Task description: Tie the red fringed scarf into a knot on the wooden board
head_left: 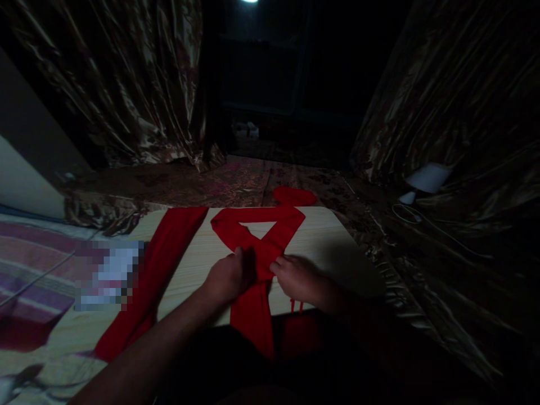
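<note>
A long red scarf (261, 253) lies on the pale wood-grain board (189, 270), folded into a triangular loop with its ends crossed. My left hand (225, 275) grips the scarf at the left of the crossing, its thumb raised. At the right of the crossing, my right hand (295, 277) pinches the scarf's edge. One length runs down off the near edge toward my lap, and thin red fringe hangs by the right wrist. Another red strip of cloth (164, 270) lies slantwise to the left; whether it joins the scarf cannot be seen.
Beyond the board lies a red bundle of cloth (294, 196) on patterned fabric (236, 174). A small lamp (429, 177) with a cord stands at the right. Striped bedding (34, 264) is on the left, by a blurred-out patch. Curtains (160, 84) flank a dark window.
</note>
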A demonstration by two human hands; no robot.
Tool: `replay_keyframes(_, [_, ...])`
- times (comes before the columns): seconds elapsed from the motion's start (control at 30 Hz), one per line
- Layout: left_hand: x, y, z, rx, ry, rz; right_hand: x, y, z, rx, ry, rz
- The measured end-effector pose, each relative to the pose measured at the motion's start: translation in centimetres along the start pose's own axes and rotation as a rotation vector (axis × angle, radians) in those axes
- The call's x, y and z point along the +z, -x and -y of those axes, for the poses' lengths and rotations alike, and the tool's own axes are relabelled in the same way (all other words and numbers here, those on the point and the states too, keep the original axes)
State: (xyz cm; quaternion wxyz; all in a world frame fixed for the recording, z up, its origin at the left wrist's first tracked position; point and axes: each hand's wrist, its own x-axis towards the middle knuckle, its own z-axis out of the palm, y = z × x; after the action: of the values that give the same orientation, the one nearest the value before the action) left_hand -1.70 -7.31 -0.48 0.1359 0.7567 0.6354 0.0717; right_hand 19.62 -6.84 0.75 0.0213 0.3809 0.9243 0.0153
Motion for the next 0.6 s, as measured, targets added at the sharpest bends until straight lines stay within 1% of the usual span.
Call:
replay_keyframes(0.17, [0.7, 0.3, -0.3, -0.007, -0.069, 0.076, -0.1, 0.2, -0.1, 0.018, 0.058, 0.01])
replay_keyframes(0.23, [0.9, -0.2, -0.2, 0.014, -0.039, 0.085, -0.3, 0.3, 0.1, 0.016, 0.063, 0.026])
replay_keyframes(0.33, [0.5, -1.5, 0.7, 0.078, 0.18, 0.102, -0.7, 0.6, 0.2, 0.035, 0.05, 0.018])
replay_keyframes(0.4, [-0.2, -2.5, 1.9, 0.085, 0.353, 0.153, -0.9, 0.7, 0.2, 0.041, 0.046, 0.01])
replay_keyframes(0.43, [-0.5, -2.9, 2.6, 0.098, 0.396, 0.191, -1.0, 0.7, 0.2, 0.041, 0.044, 0.008])
replay_keyframes(0.47, [-0.8, -3.3, 3.2, 0.128, 0.389, 0.221, -1.0, 0.7, 0.2, 0.039, 0.039, 0.008])
replay_keyframes(0.53, [-1.3, -3.7, 3.9, 0.198, 0.281, 0.229, -1.2, 0.7, 0.2, 0.033, 0.019, 0.013])
replay_keyframes(0.6, [-1.5, -3.5, 3.9, 0.215, 0.151, 0.164, -1.3, 0.6, 0.2, 0.033, -0.002, 0.03])
